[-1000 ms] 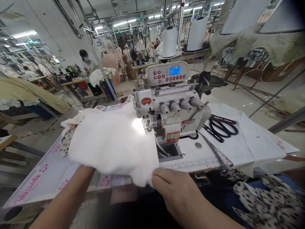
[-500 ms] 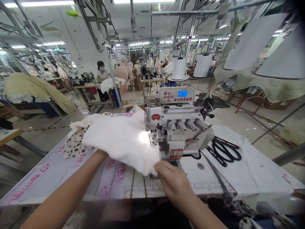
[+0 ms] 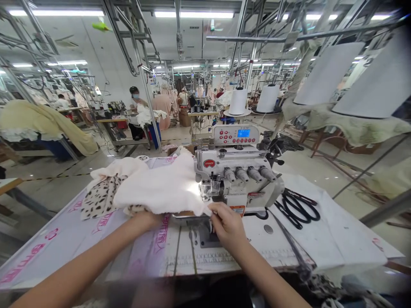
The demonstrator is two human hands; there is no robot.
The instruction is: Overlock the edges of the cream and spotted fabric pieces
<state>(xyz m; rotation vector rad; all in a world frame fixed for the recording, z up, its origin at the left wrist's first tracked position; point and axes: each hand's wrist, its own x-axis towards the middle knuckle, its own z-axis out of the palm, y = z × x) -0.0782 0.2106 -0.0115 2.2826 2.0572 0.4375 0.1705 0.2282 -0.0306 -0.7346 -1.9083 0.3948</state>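
Note:
A white fleecy fabric piece (image 3: 160, 188) lies on the table left of the white overlock sewing machine (image 3: 239, 175), its right corner just in front of the presser foot (image 3: 208, 189). My right hand (image 3: 226, 224) pinches that front right corner, fingers closed on the cloth. My left hand (image 3: 146, 219) reaches under the fabric's front edge; its fingers are hidden beneath the cloth. A leopard-print fabric (image 3: 101, 196) pokes out at the left under the white piece.
Black scissors (image 3: 298, 205) lie right of the machine on white paper (image 3: 340, 239). The table (image 3: 64, 244) carries pink printing. Thread cones (image 3: 238, 101) stand behind. A person (image 3: 136, 107) works at a far table on the left. More spotted cloth (image 3: 324, 288) lies at the lower right.
Both hands have pushed the white fabric away from me toward the presser foot. The cloth has bunched up smaller. The view has tilted upward.

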